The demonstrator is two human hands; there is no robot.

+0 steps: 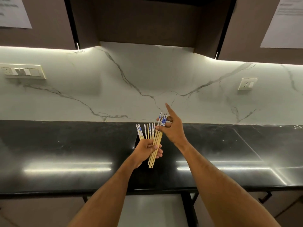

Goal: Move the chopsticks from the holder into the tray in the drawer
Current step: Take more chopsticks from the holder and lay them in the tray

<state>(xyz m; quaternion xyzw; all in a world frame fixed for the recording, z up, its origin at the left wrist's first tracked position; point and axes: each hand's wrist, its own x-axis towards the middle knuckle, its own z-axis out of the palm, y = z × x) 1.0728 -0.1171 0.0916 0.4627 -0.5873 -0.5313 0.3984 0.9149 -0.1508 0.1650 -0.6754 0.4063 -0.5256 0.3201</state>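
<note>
left hand (pixel 148 150) fist-clamped on chopsticks (pixel 155 145) | right hand (pixel 171 128) pinches their 12 o'clock tips, index sticking out | tip: square ends first so none slip

Left hand (pixel 148 150) gripping chopsticks (pixel 155 141), right hand (pixel 170 128) seemingly pinching tops

- A white marble backsplash (pixel 147 76) with grey veins fills the middle of the view.
- A glossy black counter (pixel 65 153) runs below it and mirrors the light in bright streaks.
- Dark brown cabinets (pixel 147 20) hang above, with light strips glowing along their undersides.
- A switch plate (pixel 23 71) sits on the wall at left, a socket (pixel 247 83) at right.
- Paper sheets (pixel 285 25) are stuck on the cabinet doors at both upper corners.
- Brown lower cabinets (pixel 41 210) stand under the counter.
</note>
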